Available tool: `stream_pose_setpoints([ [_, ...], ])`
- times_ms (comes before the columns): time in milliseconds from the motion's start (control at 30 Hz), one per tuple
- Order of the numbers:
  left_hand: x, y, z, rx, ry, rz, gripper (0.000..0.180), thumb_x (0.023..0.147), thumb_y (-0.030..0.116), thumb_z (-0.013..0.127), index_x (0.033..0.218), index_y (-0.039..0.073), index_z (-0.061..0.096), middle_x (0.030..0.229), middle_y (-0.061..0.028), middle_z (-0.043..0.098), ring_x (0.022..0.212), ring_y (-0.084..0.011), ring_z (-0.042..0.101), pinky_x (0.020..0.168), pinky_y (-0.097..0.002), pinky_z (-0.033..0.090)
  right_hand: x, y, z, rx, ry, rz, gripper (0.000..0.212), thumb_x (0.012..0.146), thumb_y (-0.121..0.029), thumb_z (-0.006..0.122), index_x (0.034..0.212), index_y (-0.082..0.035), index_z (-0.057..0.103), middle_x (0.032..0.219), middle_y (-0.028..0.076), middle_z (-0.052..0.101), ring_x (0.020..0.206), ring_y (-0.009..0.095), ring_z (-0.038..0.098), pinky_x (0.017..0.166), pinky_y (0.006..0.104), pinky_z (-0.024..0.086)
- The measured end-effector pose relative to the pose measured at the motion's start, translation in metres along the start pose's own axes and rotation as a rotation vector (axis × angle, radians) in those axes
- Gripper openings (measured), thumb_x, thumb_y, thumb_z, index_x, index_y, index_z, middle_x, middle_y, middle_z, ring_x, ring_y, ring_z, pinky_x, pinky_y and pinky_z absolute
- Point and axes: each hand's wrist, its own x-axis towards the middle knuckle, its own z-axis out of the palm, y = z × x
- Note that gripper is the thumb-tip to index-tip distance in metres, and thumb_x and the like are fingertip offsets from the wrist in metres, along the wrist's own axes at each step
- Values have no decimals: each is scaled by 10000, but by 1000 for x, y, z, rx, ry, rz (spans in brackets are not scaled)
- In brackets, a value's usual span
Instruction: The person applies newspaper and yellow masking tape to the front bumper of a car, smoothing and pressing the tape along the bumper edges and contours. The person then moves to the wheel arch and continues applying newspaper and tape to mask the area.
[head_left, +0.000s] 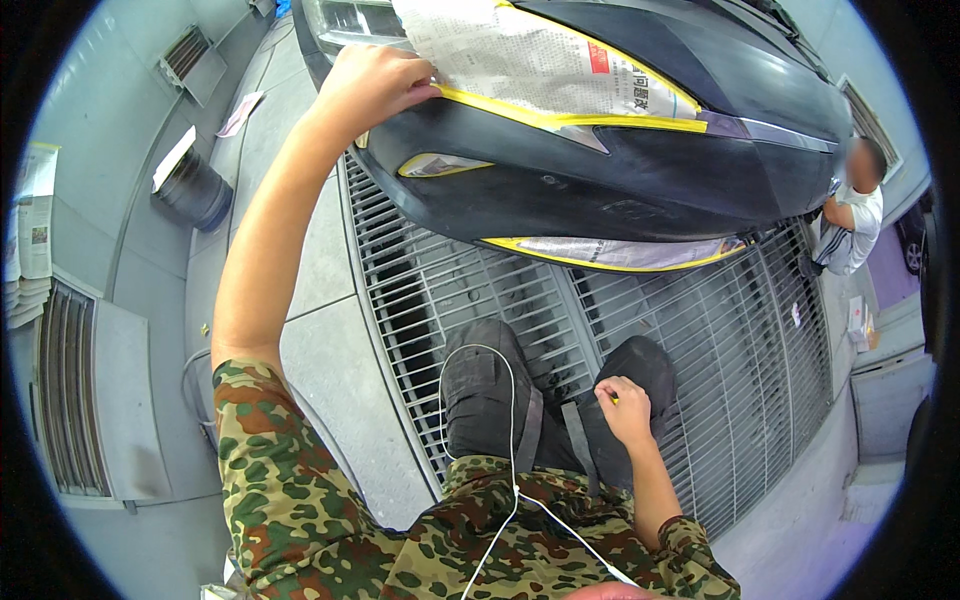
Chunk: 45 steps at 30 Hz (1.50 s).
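One round dark bin (203, 190), upper left, white paper (174, 160) atop! Our left hand (378, 82) pinches yellow tape (482, 101); right hand (628, 412), one yellow scrap (615, 400).

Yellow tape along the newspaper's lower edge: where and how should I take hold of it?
Probably pinch the yellow tape at its left end, from the left: the left grip is there, and farther right the narrow strip appears flat along the newspaper, leaving little to pinch.
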Motion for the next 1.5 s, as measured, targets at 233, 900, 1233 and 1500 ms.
stream_pose_setpoints([
  [233,-4,2,0,94,-19,56,210,905,312,802,921,113,736,870,-44,741,801,-285,736,699,-424,584,3,-6,3,13,-21,-29,80,917,-148,780,956,-78,777,898,101,747,828,312,747,723,418,574],
  [900,-12,190,41,-142,244,-330,698,906,334,838,1521,104,601,1505,-283,501,1420,-474,505,1157,-581,428,-11,27,-20,181,70,-7,79,914,-97,769,944,-24,766,883,112,753,805,265,738,735,372,561],
  [1233,-12,195,37,-212,103,-437,725,946,366,789,1585,120,549,1609,-277,419,1525,-481,397,1204,-670,341,20,-5,-41,356,-27,21,126,921,-120,782,980,-8,780,881,127,770,808,267,755,748,369,566],
  [1500,-2,195,-10,-412,-263,-569,784,990,383,746,1659,136,423,1717,-279,283,1626,-451,250,1233,-729,254,15,-145,-156,299,-278,65,389,1000,-217,733,1381,-137,745,1068,180,803,932,351,775,834,402,589],
])
